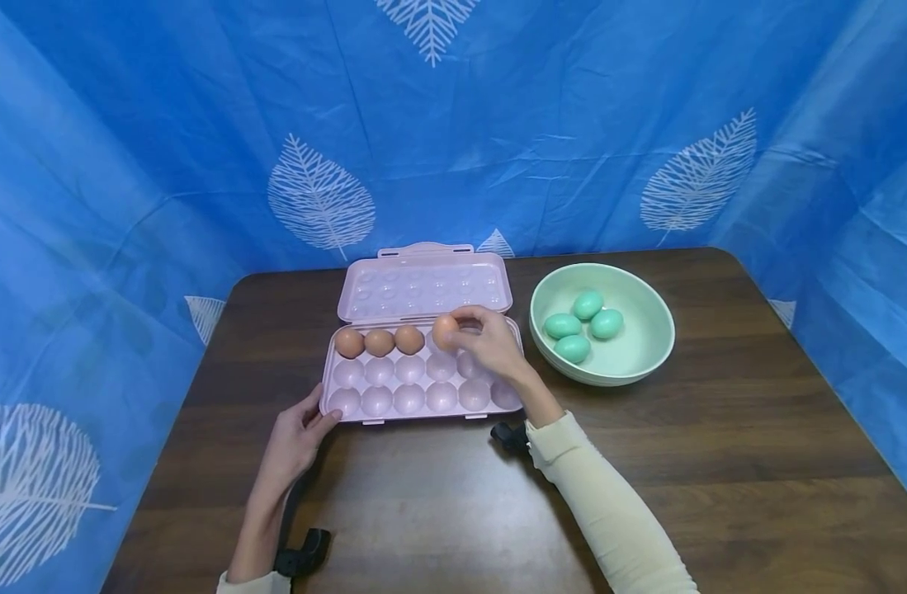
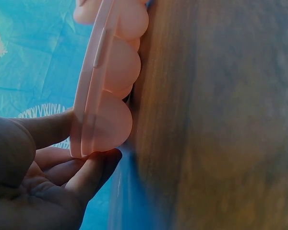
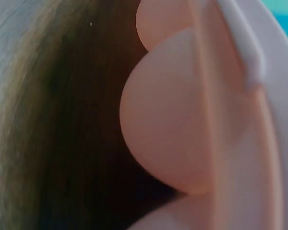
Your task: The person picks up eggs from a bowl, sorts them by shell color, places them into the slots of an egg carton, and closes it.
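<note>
Brown egg [image 1: 443, 332] pinched in my R hand [image 1: 490, 342], the one nearer the back row, just R of 3 other eggs [image 1: 380, 342]; carton [image 1: 409, 400] lies long axis L–R, L hand [image 1: 297, 441] gripping its near L corner.

the left hand [image 1: 297, 437] was gripping, its thumb [image 2: 50, 130] on one side and its fingers [image 2: 89, 177] on the other, with the mostly bare left forearm [image 1: 260, 524] slanting up behind it. the right arm [image 1: 609, 511] reached farther forward and inward, its pale sleeve ending near the wrist, and the right hand [image 1: 488, 337] pinched between thumb and bent fingers.
</note>
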### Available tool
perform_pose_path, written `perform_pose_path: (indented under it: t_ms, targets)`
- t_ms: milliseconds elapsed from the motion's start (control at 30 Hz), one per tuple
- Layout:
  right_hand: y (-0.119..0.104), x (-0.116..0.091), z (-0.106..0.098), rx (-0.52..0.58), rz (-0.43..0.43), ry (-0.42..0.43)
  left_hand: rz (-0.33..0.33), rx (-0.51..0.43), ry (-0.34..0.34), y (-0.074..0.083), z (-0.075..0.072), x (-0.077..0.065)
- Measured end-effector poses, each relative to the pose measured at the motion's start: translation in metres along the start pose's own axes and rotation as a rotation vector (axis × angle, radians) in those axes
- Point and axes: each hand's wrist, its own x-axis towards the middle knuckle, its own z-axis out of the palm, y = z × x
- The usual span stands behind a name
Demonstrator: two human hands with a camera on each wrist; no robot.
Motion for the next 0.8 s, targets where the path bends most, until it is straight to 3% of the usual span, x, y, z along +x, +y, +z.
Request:
perform_pose_path:
  t_ms: [233, 633, 800]
  targets:
    - [0.003, 0.003, 0.012, -0.027, 0.016, 0.012, -0.015, 0.017, 0.001, -0.002, -0.001, 0.001]
    - [0.012, 0.008, 0.025, -0.057, 0.008, 0.063, 0.017, 0.002, 0.024, -0.003, 0.001, 0.000]
    - [0.012, 0.010, 0.030, -0.093, 0.067, 0.094, 0.035, 0.007, 0.033, -0.004, 0.000, 0.001]
